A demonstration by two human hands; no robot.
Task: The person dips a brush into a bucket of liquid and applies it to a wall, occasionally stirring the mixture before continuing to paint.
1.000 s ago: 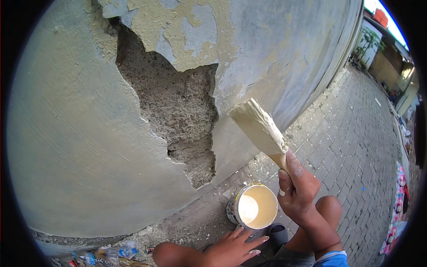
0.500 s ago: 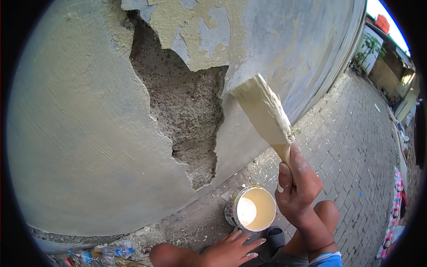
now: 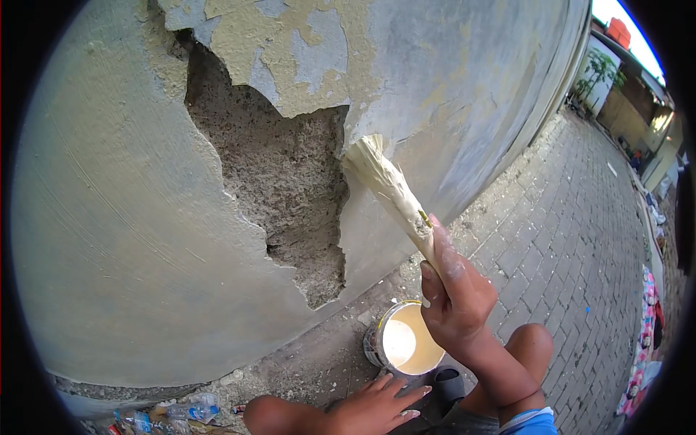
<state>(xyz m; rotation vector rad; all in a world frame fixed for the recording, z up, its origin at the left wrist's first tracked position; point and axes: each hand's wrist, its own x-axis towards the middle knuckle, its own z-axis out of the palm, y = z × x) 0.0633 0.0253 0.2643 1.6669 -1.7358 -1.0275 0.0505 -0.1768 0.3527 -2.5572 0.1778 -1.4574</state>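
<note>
My right hand (image 3: 461, 299) is closed around the handle of a wide paintbrush (image 3: 392, 194) thickly coated in cream paint. Its bristle end touches the wall (image 3: 424, 94) at the right edge of a bare, rough patch (image 3: 290, 167) where the plaster has come away. The brush is turned so that its narrow side shows. Low in the view, my left hand (image 3: 375, 407) holds nothing, fingers spread, beside my knee. Between the two hands stands a paint bucket (image 3: 372, 346) with some pale paint at its bottom.
Flaking yellowish paint (image 3: 290, 51) surrounds the patch's top. Plastic bottles (image 3: 192, 411) and litter lie at lower left along the wall's foot. A grey brick-paved path (image 3: 573, 239) runs along the right, with a patterned pink cloth (image 3: 641, 341) at its far edge.
My right hand has moved left with the brush and turned it from its broad face to its narrow side. The view has shifted slightly. My left hand stays in place.
</note>
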